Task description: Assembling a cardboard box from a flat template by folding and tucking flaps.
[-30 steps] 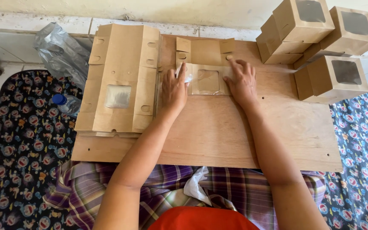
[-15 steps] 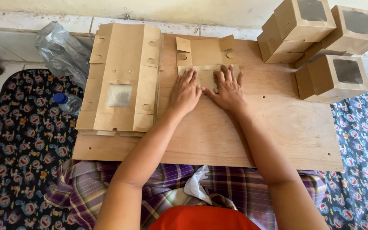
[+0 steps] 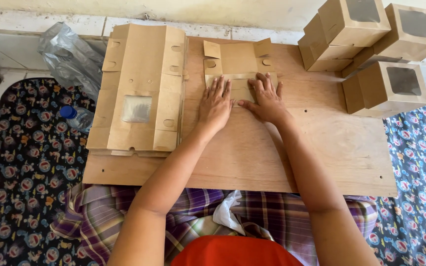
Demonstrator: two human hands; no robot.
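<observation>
On the board (image 3: 292, 162), hands (image 3: 240, 101) flatten cardboard (image 3: 236, 63).

Matt brown cardboard blank (image 3: 237, 61) on smooth plywood board (image 3: 321, 148)

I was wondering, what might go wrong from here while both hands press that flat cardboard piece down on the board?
1. The left hand and right hand cover the near half of the cardboard blank, hiding the crease, so it may fold crookedly.
2. The stack of flat blanks lies right beside the left hand; a sideways nudge could shift it.
</observation>
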